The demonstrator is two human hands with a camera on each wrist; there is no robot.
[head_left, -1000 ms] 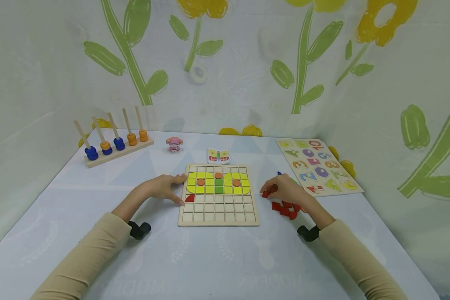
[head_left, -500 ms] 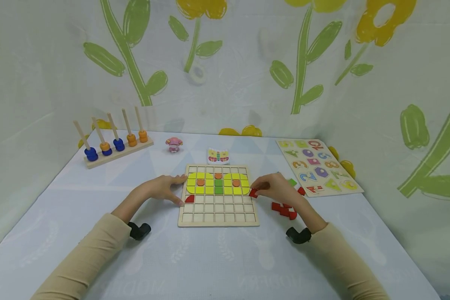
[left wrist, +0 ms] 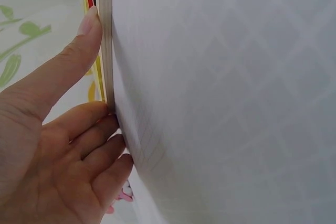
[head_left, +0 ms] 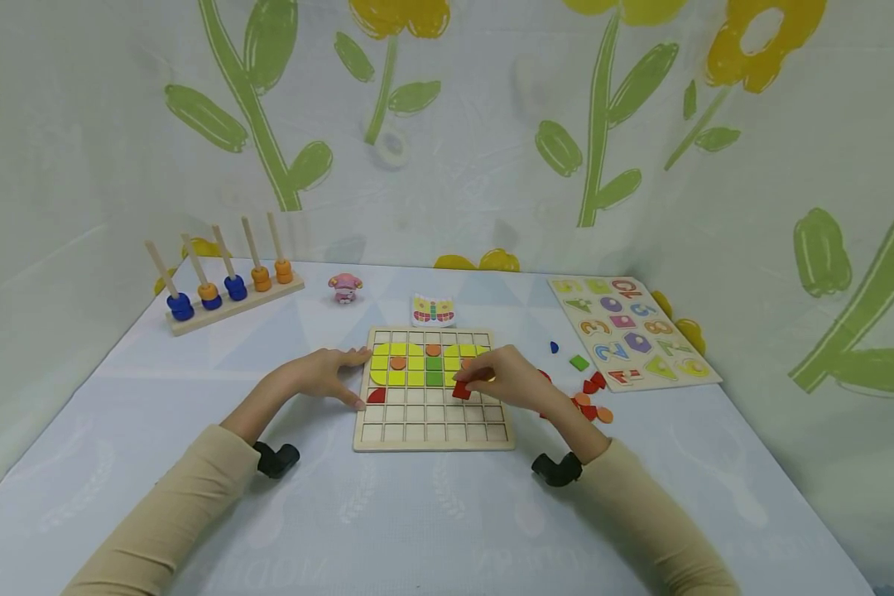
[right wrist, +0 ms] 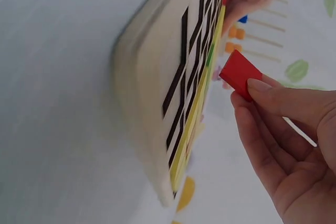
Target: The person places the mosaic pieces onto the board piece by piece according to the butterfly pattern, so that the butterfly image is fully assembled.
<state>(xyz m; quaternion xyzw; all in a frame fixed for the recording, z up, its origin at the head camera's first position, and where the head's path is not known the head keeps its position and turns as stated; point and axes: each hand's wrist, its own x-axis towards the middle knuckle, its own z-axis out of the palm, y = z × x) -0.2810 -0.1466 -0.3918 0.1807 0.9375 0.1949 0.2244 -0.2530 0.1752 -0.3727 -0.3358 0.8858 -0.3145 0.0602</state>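
Observation:
A wooden grid board [head_left: 434,448] lies on the table with yellow, green and orange tiles in its upper rows. One red rounded tile [head_left: 377,396] sits at its left side, below the yellow ones. My left hand [head_left: 316,374] rests along the board's left edge, thumb and fingertips touching the rim in the left wrist view. Between thumb and fingers, my right hand [head_left: 508,377] pinches a red square tile [right wrist: 240,74] above the right half of the board. It covers some of the yellow tiles in the head view.
Loose red and orange tiles [head_left: 604,415] lie right of the board, with a green tile [head_left: 579,362] and a blue piece [head_left: 555,348] behind. A butterfly card [head_left: 434,311], pink figurine [head_left: 345,287], peg stacker [head_left: 238,310] and number puzzle [head_left: 633,331] stand around.
My right hand has moved left from the loose tiles to over the board, carrying the red square tile. My left hand has stayed at the board's edge.

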